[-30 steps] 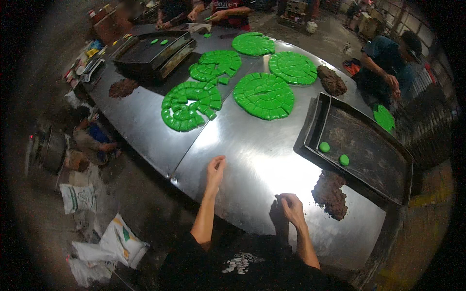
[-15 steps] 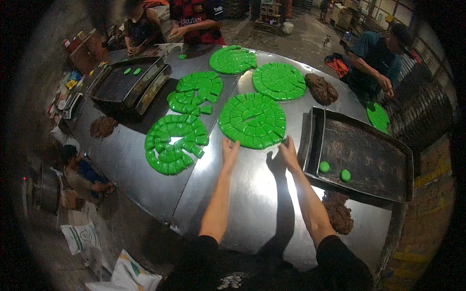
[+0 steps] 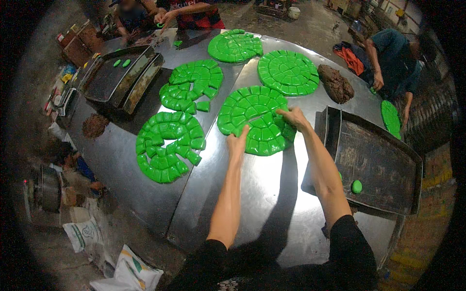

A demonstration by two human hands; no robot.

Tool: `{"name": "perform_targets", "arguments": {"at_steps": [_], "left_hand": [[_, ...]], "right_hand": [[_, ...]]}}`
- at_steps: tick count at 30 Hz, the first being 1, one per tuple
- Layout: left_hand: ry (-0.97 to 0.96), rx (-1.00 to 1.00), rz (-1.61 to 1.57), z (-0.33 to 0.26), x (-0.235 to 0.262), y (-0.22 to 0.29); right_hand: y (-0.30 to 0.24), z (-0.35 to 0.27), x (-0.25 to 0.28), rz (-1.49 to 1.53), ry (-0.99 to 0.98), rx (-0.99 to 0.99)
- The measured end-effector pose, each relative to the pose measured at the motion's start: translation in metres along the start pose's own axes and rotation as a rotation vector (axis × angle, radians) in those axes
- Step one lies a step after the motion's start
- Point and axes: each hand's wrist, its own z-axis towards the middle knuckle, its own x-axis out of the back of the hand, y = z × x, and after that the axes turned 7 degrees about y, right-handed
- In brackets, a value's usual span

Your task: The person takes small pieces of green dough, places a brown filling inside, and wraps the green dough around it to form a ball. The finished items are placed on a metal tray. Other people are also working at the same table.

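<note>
A glossy green dough round (image 3: 252, 109), scored into many small pieces, lies in front of me on the metal table, with a slit near its middle. My left hand (image 3: 238, 139) grips its near edge, thumb on top. My right hand (image 3: 294, 118) holds its right edge, where the dough bends up and a few pieces tilt. Fingers under the dough are hidden. Beyond it lies another scored green round (image 3: 289, 72). To the left, a round with gaps in it (image 3: 170, 145) and a partly broken one (image 3: 191, 85) rest on the table.
At right stands a dark metal tray (image 3: 378, 160) with small green dough pieces, one a flattened ball (image 3: 357, 186). Brown paste (image 3: 336, 85) sits behind it. Another tray (image 3: 111, 77) and a brown mound (image 3: 95, 126) are at left. Co-workers stand around the table (image 3: 213, 194).
Both hands have moved up onto the dough round, the right one to its right edge, which now bends up. The whole view has shifted slightly. At right, a co-worker leans lower.
</note>
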Motion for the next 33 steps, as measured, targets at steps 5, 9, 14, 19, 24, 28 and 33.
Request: {"name": "perform_targets", "arguments": {"at_steps": [5, 9, 14, 19, 24, 28, 33], "left_hand": [[-0.193, -0.370, 0.329, 0.011, 0.007, -0.010], [-0.228, -0.622, 0.387, -0.022, -0.008, 0.012], [-0.383, -0.179, 0.022, -0.012, -0.011, 0.033], [-0.492, 0.075, -0.271, 0.010, -0.008, 0.019], [-0.700, 0.337, -0.611, -0.010, 0.013, 0.049], [-0.750, 0.352, -0.728, -0.056, 0.045, 0.051], [-0.812, 0.221, -0.615, -0.171, 0.129, 0.074]], "right_hand": [[-0.007, -0.032, -0.005, -0.445, 0.101, 0.647], [-0.020, -0.045, 0.004, -0.024, -0.240, 0.411], [-0.019, -0.047, 0.010, -0.028, -0.166, 0.425], [-0.012, -0.046, -0.025, -0.255, -0.005, 0.633], [-0.042, -0.082, 0.001, 0.279, -0.503, 0.215], [-0.069, -0.179, 0.035, 0.284, -0.390, 0.280], [-0.039, -0.326, 0.090, 0.406, -0.334, 0.310]]}}
